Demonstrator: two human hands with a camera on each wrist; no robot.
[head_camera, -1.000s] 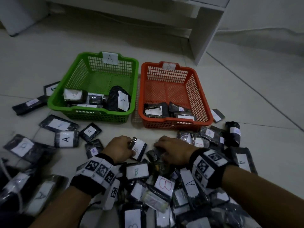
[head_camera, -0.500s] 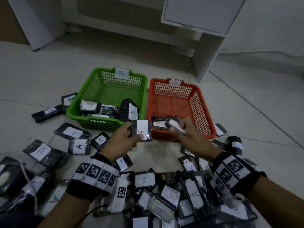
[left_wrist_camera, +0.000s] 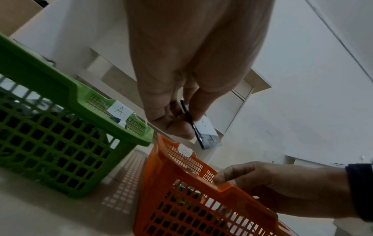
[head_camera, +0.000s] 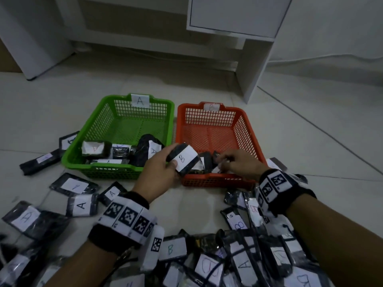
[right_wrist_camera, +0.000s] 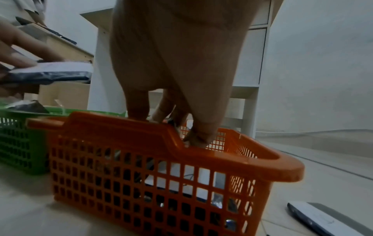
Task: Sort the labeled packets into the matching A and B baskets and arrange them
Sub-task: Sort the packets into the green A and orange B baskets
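Note:
My left hand (head_camera: 172, 160) holds a black packet with a white B label (head_camera: 184, 159) flat above the near left corner of the orange B basket (head_camera: 217, 180). In the left wrist view its fingers and thumb (left_wrist_camera: 181, 124) pinch that packet (left_wrist_camera: 206, 131) by one end. My right hand (head_camera: 227, 161) reaches over the orange basket's near rim, fingers curled down onto a small black packet (head_camera: 215, 157) among those inside. The right wrist view shows something dark between those fingers (right_wrist_camera: 139, 103). The green A basket (head_camera: 99, 168) stands left of it with a few A packets.
A heap of labelled black packets (head_camera: 244, 264) covers the floor under my forearms. More lie left of the green basket, among them an A packet (head_camera: 81, 205). A white cabinet leg (head_camera: 255, 69) stands behind the baskets. Bare tiles lie to the right.
Both hands rose from the heap and moved forward to the orange basket. The left carried the B packet over its near corner; the right dipped inside with its packet.

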